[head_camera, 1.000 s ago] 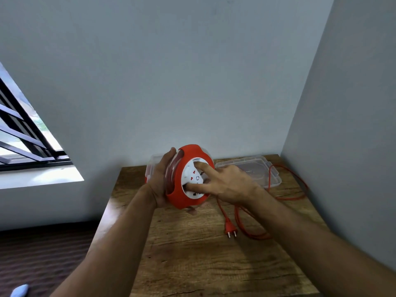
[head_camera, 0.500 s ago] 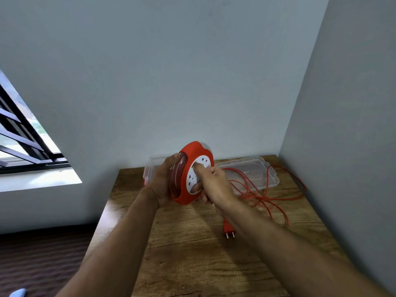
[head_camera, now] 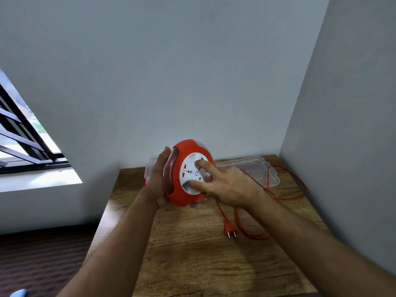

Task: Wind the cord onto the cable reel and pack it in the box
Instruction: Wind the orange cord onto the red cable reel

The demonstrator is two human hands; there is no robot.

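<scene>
I hold a round red cable reel (head_camera: pixel 182 196) with a white socket face above the wooden table (head_camera: pixel 192 254). My left hand (head_camera: pixel 159 179) grips its back and rim. My right hand (head_camera: pixel 227 185) rests on the white face with fingers spread on the hub. The loose red cord (head_camera: pixel 285 197) trails from under the reel across the table's right side, ending in a red plug (head_camera: pixel 230 229) lying flat. A clear plastic box (head_camera: pixel 151 166) stands behind the reel, mostly hidden.
A clear plastic lid (head_camera: pixel 255 166) lies at the table's back right, with cord looped over it. Walls close in the table behind and on the right. A barred window (head_camera: pixel 23 144) is at the left.
My right hand has turned on the reel's face, fingers now spread flat. The cord loops that were lifted by the lid have settled lower, and the plug lies in nearly the same spot.
</scene>
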